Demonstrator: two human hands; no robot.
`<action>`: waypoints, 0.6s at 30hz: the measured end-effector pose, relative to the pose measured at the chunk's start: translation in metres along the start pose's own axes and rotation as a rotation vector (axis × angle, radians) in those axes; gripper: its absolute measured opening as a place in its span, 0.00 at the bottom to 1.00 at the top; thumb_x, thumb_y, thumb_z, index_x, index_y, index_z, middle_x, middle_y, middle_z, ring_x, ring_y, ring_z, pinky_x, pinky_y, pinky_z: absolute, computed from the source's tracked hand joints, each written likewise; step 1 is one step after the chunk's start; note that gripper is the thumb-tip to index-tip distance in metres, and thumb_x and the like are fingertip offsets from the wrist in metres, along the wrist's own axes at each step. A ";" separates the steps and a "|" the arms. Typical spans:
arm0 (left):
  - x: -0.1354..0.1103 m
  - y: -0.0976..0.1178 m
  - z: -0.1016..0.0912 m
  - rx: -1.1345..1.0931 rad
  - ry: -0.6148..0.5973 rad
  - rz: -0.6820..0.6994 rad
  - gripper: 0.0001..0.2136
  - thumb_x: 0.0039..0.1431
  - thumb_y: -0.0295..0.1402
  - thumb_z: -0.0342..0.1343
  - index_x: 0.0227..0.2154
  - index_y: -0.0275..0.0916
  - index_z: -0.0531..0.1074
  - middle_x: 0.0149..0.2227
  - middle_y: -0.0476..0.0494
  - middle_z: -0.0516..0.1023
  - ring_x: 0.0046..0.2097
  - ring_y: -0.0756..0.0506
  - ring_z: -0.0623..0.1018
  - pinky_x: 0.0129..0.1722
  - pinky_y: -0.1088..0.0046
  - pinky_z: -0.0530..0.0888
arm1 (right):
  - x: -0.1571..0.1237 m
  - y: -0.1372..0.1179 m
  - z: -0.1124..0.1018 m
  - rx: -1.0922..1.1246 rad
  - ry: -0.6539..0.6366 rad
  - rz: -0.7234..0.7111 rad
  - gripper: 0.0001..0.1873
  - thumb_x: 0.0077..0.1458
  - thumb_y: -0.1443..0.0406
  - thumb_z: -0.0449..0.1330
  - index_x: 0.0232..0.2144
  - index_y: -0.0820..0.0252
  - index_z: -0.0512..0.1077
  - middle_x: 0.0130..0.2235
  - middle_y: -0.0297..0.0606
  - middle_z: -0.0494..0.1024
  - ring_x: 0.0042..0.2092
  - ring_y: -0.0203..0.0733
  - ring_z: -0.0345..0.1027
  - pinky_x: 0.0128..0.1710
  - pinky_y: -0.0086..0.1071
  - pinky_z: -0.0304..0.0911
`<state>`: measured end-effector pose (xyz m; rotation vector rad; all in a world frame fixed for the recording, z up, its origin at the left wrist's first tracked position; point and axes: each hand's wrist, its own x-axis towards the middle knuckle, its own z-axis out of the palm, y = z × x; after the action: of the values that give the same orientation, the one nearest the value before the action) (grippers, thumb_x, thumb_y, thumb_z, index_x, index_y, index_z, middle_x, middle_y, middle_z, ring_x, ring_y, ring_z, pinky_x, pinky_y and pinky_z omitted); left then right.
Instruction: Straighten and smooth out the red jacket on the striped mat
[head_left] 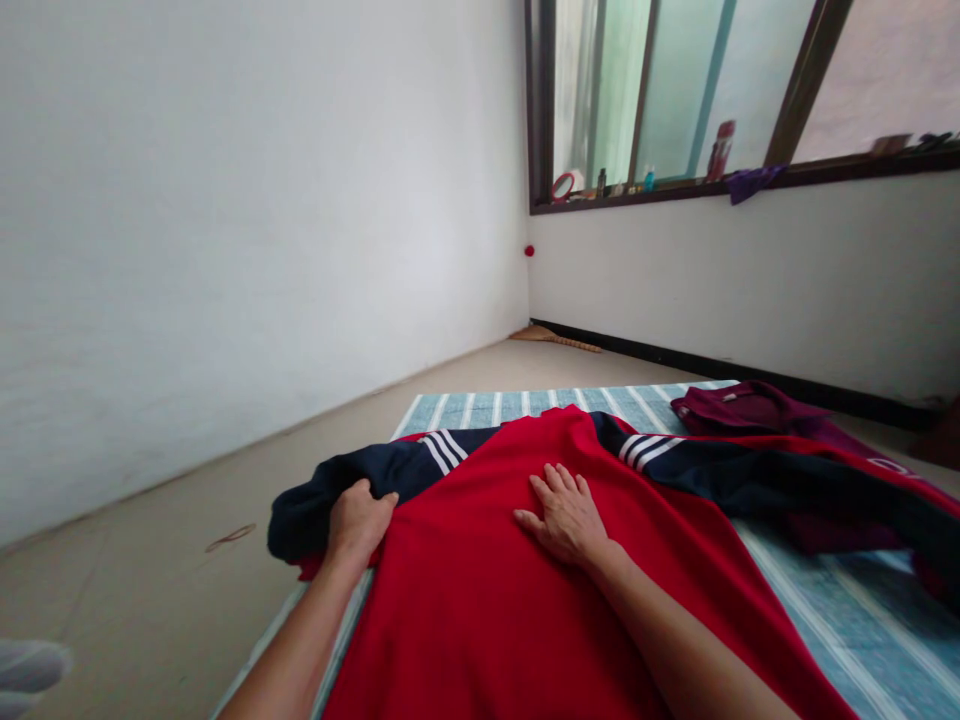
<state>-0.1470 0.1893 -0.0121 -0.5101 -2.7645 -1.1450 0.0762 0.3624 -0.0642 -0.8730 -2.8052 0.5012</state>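
A red jacket point(480, 590) with navy sleeves and white stripes lies spread over a blue-and-white striped sheet point(847, 620). My left hand point(360, 525) is closed on the jacket's left navy sleeve point(300, 505) near the armpit, and that sleeve is bunched over the sheet's edge. Flat on the red body rests my right hand point(566, 515), fingers spread and holding nothing. The other sleeve point(795, 485) stretches out to the right, partly over a maroon garment point(750, 405).
White walls meet at the far corner, where a broom point(555, 338) lies on the tiled floor point(150, 560). A thin loop point(230, 538) is on the floor at left. The windowsill holds a round mirror point(562, 187), a bottle point(721, 152) and a purple cloth point(752, 183).
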 end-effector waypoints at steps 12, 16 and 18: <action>0.034 0.087 0.063 0.571 -0.235 0.610 0.17 0.54 0.31 0.56 0.48 0.37 0.70 0.55 0.36 0.71 0.59 0.38 0.66 0.55 0.62 0.63 | 0.001 -0.002 -0.003 0.017 0.018 -0.010 0.37 0.59 0.43 0.44 0.61 0.59 0.59 0.65 0.50 0.52 0.66 0.57 0.39 0.62 0.52 0.36; 0.052 0.089 0.086 0.670 -0.380 0.530 0.13 0.56 0.38 0.59 0.41 0.35 0.73 0.46 0.40 0.77 0.49 0.40 0.74 0.50 0.55 0.68 | 0.003 -0.002 -0.004 0.027 0.016 -0.008 0.38 0.58 0.43 0.45 0.61 0.59 0.59 0.65 0.51 0.53 0.66 0.57 0.39 0.62 0.52 0.36; 0.057 0.088 0.088 0.704 -0.384 0.520 0.12 0.58 0.40 0.56 0.39 0.36 0.73 0.44 0.42 0.77 0.47 0.43 0.75 0.49 0.56 0.69 | 0.004 -0.002 -0.005 0.034 0.009 0.003 0.38 0.58 0.43 0.46 0.61 0.59 0.59 0.65 0.51 0.52 0.66 0.58 0.39 0.62 0.52 0.35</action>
<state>-0.1670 0.3248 -0.0031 -1.3207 -2.7838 0.0550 0.0729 0.3642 -0.0589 -0.8702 -2.7790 0.5422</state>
